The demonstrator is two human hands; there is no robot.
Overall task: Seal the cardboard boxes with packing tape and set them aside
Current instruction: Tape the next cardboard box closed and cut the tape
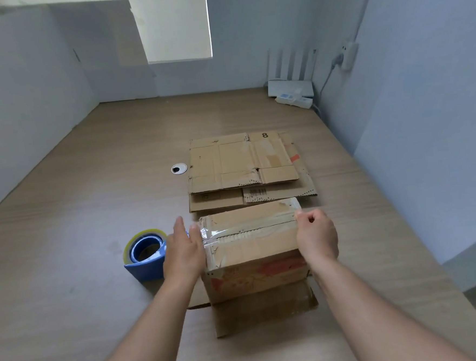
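Pressing 1 box (pixel 254 254), left grip (pixel 184 251) flat | right grip (pixel 316 234) pinches tape (pixel 243 228) | 2 flat cartons (pixel 238 163)

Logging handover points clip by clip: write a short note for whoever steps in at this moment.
Left hand: open, flat against the left side of the box.
Right hand: fingers curled on the tape strip at the box's right top edge.
Tape roll: on the table, left of the box.
Done: strip runs across the top seam.
Left: press ends down, set box aside, then the flattened boxes behind it.
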